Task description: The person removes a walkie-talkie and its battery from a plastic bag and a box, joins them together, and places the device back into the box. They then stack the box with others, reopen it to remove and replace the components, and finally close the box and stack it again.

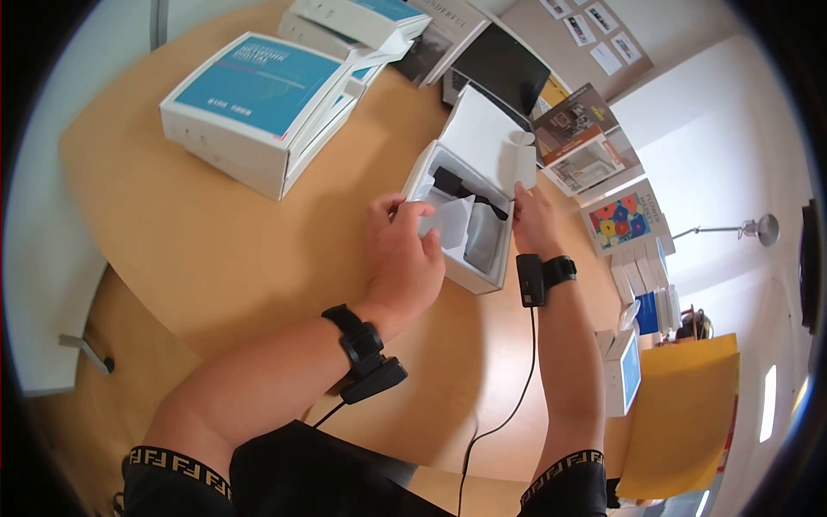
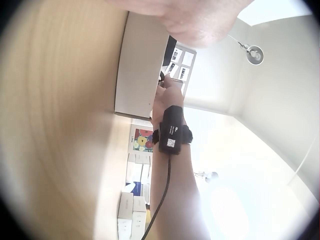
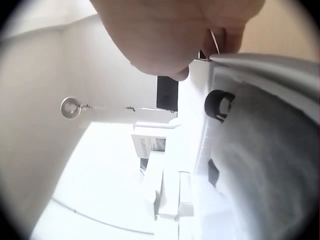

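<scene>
A white cardboard box (image 1: 475, 277) sits on the table with its lid (image 1: 478, 129) flipped up. My left hand (image 1: 403, 258) grips its left wall, with fingers and thumb over the rim. On the opposite side, my right hand (image 1: 536, 222) holds the right wall near the lid hinge, thumb along the edge. Inside lie a grey item in a cloudy plastic bag (image 1: 487, 237), a black piece (image 1: 448, 181) with a black cable, and a pale translucent wrapping (image 1: 450, 217). The right wrist view shows the bag (image 3: 270, 160) close up, beside a black looped part (image 3: 214, 104).
Blue-topped white boxes (image 1: 258, 86) are stacked at the left. A laptop (image 1: 500, 65) stands behind the open lid. Upright books (image 1: 581, 142) and small white boxes (image 1: 637, 267) line the right edge, near a desk lamp (image 1: 762, 230). A wrist-camera cable (image 1: 525, 379) trails across the table.
</scene>
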Demonstrator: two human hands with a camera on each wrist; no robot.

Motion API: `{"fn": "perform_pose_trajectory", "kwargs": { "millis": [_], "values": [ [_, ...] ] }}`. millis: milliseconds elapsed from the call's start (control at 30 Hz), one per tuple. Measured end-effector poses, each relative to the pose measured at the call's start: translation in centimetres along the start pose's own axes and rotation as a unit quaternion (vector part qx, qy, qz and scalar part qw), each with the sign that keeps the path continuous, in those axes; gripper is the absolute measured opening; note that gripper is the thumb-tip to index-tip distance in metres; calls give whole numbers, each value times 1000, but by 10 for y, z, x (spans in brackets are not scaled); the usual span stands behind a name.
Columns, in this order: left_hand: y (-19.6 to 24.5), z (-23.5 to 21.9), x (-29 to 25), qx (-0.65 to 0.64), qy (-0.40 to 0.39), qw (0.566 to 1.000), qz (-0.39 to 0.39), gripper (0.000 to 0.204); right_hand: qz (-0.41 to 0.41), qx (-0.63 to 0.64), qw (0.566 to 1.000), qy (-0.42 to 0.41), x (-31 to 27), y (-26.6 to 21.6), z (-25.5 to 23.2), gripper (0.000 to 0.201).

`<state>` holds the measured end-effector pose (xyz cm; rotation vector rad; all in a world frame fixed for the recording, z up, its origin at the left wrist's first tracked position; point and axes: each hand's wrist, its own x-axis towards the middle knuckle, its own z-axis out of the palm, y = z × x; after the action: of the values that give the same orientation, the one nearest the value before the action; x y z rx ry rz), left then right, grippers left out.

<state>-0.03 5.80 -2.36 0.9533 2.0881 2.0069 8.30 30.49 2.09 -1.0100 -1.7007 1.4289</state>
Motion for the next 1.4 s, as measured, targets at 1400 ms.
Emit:
{"fn": "perform_pose_trajectory", "kwargs": {
  "millis": [1400],
  "values": [
    [7, 2, 0, -58, -339, 938, -47, 73, -22, 219, 975, 20, -144, 54, -98, 43]
  ]
}}
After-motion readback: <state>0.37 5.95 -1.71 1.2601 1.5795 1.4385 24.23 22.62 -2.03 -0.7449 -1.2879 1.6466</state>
